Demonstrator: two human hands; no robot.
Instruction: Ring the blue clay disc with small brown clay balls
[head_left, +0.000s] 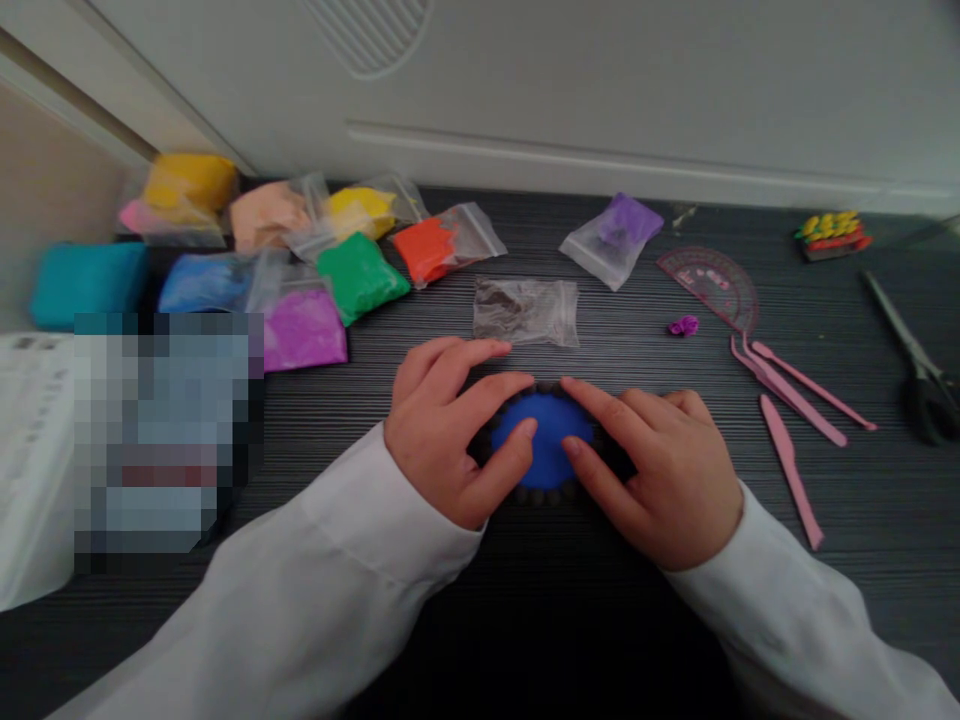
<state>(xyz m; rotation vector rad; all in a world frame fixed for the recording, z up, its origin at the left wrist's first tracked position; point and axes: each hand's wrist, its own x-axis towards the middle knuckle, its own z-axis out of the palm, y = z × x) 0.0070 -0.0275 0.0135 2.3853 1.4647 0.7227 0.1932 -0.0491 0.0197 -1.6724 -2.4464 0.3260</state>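
A blue clay disc (553,440) with a ring of small black clay balls (541,496) around its edge lies on the dark table in front of me. My left hand (469,430) grips its left side, thumb on the blue surface and index finger at the black rim. From the right, my right hand (645,460) holds it the same way, its index fingertip on the far rim and its thumb on the blue. Parts of the left and right rim are hidden under my fingers. Just beyond lies a clear zip bag (525,310) with some dark clay.
Bagged clay, including green (360,275), magenta (304,328) and orange (435,245), lies left. A purple bag (619,235), magenta lump (683,326), protractor (716,285), pink tools (791,470), scissors (919,370) and a colourful clay piece (832,235) lie right. A white panel (600,90) stands behind.
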